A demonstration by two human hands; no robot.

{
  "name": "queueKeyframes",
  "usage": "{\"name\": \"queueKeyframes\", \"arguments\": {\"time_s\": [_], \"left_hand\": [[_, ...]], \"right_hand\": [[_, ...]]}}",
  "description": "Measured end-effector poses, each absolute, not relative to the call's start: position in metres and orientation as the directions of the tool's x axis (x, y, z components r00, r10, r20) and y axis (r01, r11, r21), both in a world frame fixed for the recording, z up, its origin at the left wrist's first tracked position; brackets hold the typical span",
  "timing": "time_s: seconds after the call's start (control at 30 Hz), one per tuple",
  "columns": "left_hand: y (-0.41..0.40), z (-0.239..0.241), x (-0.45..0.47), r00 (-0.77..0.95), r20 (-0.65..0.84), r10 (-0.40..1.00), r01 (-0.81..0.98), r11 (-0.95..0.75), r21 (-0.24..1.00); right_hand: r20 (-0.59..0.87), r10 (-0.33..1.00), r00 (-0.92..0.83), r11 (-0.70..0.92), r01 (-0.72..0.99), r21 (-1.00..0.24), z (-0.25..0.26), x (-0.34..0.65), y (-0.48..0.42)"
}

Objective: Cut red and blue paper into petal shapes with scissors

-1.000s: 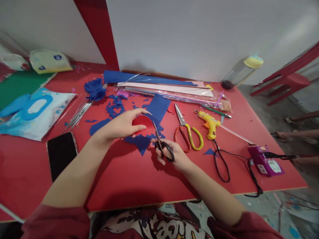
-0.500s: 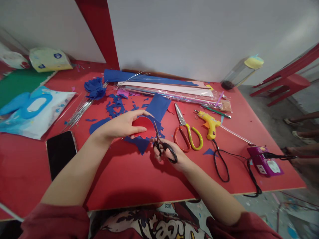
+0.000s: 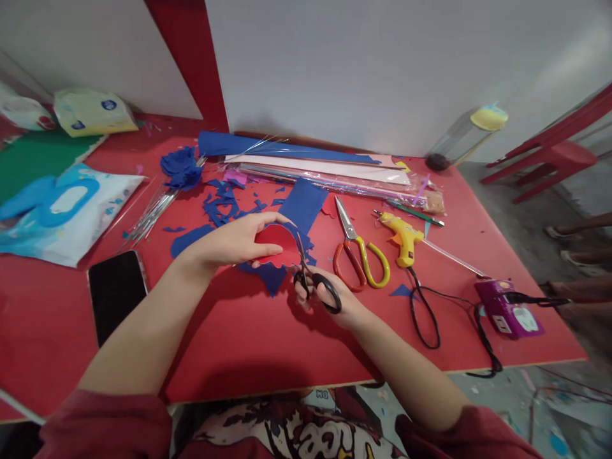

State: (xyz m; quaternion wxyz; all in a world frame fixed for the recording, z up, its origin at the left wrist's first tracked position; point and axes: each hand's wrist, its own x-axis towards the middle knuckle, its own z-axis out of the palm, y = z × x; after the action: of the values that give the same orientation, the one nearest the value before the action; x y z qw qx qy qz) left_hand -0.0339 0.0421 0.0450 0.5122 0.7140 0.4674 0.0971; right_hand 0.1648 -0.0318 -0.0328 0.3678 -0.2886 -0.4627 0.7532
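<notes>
One red paper [image 3: 280, 247] pinched by left hand [image 3: 229, 243], right hand [image 3: 345, 310] gripping scissors [image 3: 303, 262] pointing away

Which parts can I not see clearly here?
Head view, red paper: its left part is under the left hand.
Head view, black scissors: the right hand covers part of the handles.
Head view, purple box: label too small to read.
Head view, feet: cut off by the right edge.

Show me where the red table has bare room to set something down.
Bare: the near table edge between the two forearms, and the patch left of the phone. Crowded: the middle, from blue scraps past the red-and-yellow scissors to the glue gun and its cable.
</notes>
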Motion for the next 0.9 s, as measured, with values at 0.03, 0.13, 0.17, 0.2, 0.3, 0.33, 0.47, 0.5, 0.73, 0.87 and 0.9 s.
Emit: {"name": "queueKeyframes", "arguments": {"time_s": [0.03, 0.13, 0.17, 0.2, 0.3, 0.33, 0.47, 0.5, 0.73, 0.87, 0.9], "left_hand": [[0.042, 0.0457, -0.0338, 0.545, -0.34, 0.767, 0.567, -0.039, 0.823], [0.0418, 0.0467, -0.0338, 0.547, -0.331, 0.769, 0.557, -0.039, 0.83], [0.0417, 0.0466, -0.0339, 0.542, -0.327, 0.774, 0.552, -0.035, 0.833], [0.0417, 0.0463, -0.034, 0.536, -0.326, 0.779, 0.548, -0.028, 0.836], [0.0415, 0.0453, -0.0344, 0.516, -0.33, 0.79, 0.554, -0.014, 0.833], [0.0414, 0.0452, -0.0345, 0.515, -0.33, 0.791, 0.558, -0.017, 0.83], [0.0416, 0.0443, -0.0352, 0.544, -0.316, 0.777, 0.549, -0.045, 0.834], [0.0417, 0.0438, -0.0354, 0.555, -0.314, 0.77, 0.545, -0.052, 0.837], [0.0424, 0.0432, -0.0352, 0.561, -0.319, 0.764, 0.56, -0.067, 0.826], [0.0426, 0.0436, -0.0352, 0.562, -0.314, 0.766, 0.566, -0.079, 0.821], [0.0426, 0.0433, -0.0355, 0.564, -0.309, 0.766, 0.563, -0.083, 0.823]], "right_hand": [[-0.096, 0.82, -0.564, -0.302, -0.285, -0.91, -0.0316, 0.1645, -0.0319], [-0.105, 0.818, -0.566, -0.309, -0.278, -0.909, -0.0299, 0.164, -0.032], [-0.107, 0.817, -0.566, -0.312, -0.279, -0.908, -0.0302, 0.1641, -0.032], [-0.109, 0.817, -0.567, -0.317, -0.283, -0.905, -0.0309, 0.1643, -0.0321], [-0.114, 0.809, -0.576, -0.334, -0.293, -0.896, -0.0339, 0.1651, -0.0321], [-0.117, 0.807, -0.579, -0.34, -0.293, -0.894, -0.0346, 0.1653, -0.032], [-0.128, 0.806, -0.578, -0.34, -0.275, -0.899, -0.0346, 0.1654, -0.0321], [-0.126, 0.807, -0.578, -0.336, -0.273, -0.901, -0.0342, 0.1653, -0.0322], [-0.09, 0.811, -0.577, -0.296, -0.273, -0.915, -0.0326, 0.1647, -0.0322], [-0.077, 0.818, -0.569, -0.28, -0.277, -0.919, -0.0318, 0.1639, -0.0327], [-0.08, 0.82, -0.567, -0.281, -0.277, -0.919, -0.0317, 0.1638, -0.0328]]}}
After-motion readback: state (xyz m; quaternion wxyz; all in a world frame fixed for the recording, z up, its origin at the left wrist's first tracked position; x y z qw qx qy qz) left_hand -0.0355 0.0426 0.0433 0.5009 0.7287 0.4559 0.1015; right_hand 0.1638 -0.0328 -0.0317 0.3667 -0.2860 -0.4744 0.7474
